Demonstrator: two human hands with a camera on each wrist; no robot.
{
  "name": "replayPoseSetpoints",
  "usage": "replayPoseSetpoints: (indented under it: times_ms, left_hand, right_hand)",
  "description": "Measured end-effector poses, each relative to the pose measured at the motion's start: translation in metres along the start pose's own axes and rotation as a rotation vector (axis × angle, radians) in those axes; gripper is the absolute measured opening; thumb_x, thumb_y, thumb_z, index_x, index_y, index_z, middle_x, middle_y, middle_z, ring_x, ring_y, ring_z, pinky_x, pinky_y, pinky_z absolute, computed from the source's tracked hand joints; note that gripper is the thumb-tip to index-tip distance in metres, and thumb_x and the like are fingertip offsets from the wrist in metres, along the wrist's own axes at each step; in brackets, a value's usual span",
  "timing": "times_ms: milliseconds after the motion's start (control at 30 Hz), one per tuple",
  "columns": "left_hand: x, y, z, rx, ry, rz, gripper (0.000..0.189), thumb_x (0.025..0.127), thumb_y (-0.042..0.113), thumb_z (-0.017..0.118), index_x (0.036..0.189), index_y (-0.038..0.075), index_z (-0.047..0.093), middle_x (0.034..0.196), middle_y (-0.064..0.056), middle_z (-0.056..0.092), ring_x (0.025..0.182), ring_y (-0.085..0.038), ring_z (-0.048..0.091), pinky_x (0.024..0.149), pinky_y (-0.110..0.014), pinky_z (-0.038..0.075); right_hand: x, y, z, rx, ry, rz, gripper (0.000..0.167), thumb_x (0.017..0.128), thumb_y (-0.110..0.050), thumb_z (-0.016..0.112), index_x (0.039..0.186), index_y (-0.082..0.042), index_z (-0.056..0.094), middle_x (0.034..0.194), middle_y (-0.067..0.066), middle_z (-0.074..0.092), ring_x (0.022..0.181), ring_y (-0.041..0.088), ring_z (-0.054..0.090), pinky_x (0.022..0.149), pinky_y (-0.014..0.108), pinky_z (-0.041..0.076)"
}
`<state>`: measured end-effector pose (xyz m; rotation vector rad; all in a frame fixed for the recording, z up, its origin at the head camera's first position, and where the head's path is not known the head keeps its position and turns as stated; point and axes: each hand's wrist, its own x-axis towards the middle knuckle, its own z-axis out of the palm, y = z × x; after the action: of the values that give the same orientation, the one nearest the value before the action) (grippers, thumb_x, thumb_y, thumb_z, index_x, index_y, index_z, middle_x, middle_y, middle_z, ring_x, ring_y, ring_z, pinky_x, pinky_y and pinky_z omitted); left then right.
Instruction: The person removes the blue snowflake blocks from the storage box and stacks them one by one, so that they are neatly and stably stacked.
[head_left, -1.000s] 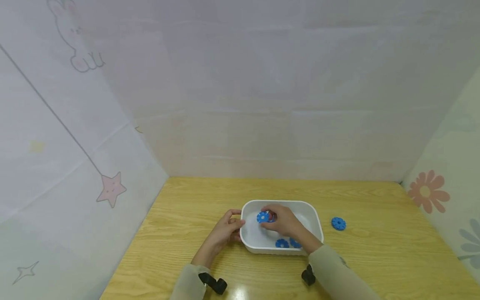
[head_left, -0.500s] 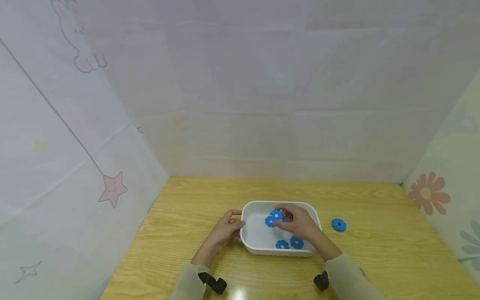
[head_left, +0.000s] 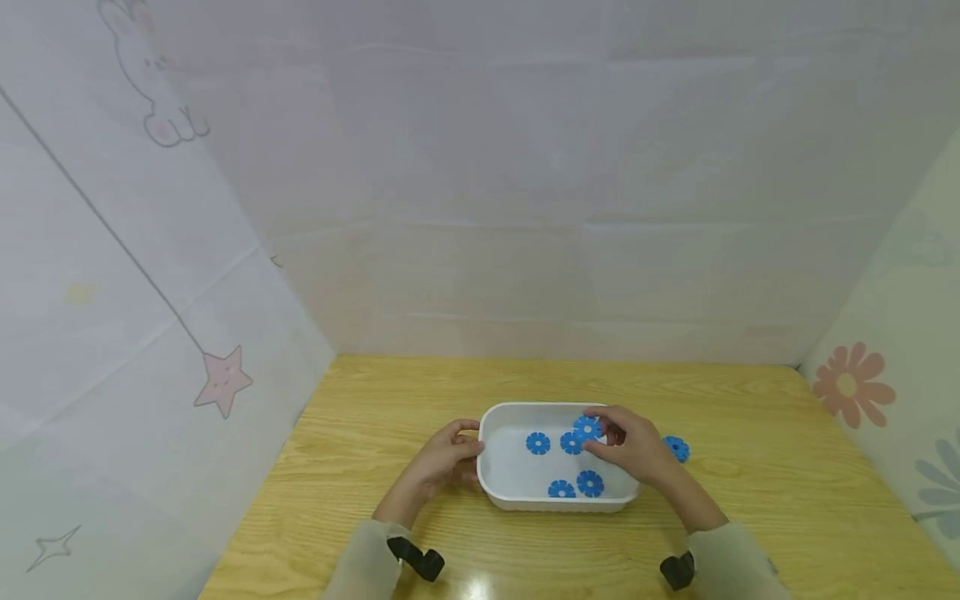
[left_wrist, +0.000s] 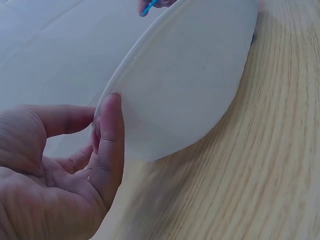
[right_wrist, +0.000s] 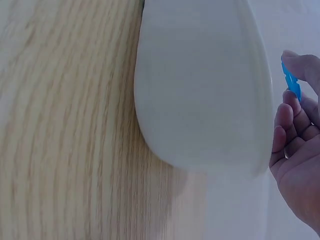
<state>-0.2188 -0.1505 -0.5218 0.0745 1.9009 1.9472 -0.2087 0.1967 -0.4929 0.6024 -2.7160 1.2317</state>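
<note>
A white plastic tub (head_left: 517, 475) stands on the table. My left hand (head_left: 442, 460) grips its left end, with thumb and finger at the rim in the left wrist view. Inside the tub's right part, my right hand (head_left: 633, 442) pinches a blue snowflake disc (head_left: 587, 428) between thumb and fingertips. The right wrist view shows this disc (right_wrist: 291, 80) edge-on. Several more blue discs lie on the tub floor: one left of centre (head_left: 537, 443), one partly overlapped by the held disc (head_left: 572, 443), and two along the near wall, such as this disc (head_left: 590, 483).
Right of the tub, blue discs (head_left: 677, 448) lie on the wooden table (head_left: 750, 500), partly behind the right hand. Printed cloth walls (head_left: 480, 208) enclose the table's back and sides. A black wrist mount (head_left: 677, 571) sits on each sleeve.
The right hand has moved right across the tub with a disc pinched. Two discs formerly under or near its fingers now show on the tub floor. The left hand stays at the rim.
</note>
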Motion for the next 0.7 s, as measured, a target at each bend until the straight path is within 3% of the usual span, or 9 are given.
replayPoseSetpoints:
  times_ms: [333,700]
  left_hand:
    - [0.0,0.0,0.001,0.003,0.01,0.0,0.051,0.097,0.008,0.061,0.144,0.0,0.042,0.12,-0.027,0.06,0.086,-0.022,0.066,0.063,-0.031,0.06]
    - [-0.001,0.003,0.006,0.016,0.053,-0.002,0.051,0.095,0.011,0.062,0.143,0.003,0.045,0.112,-0.019,0.063,0.084,-0.02,0.064,0.063,-0.032,0.059]
  right_hand:
    - [-0.01,0.015,-0.013,0.011,0.036,0.006,0.045,0.085,-0.027,0.083,0.126,-0.013,0.068,0.086,-0.004,0.055,0.075,0.01,0.049,0.061,0.022,0.044]
    - [-0.026,0.03,-0.031,0.041,0.042,0.11,0.048,0.088,-0.034,0.08,0.129,-0.015,0.065,0.089,0.0,0.056,0.08,0.014,0.052,0.065,0.023,0.046]
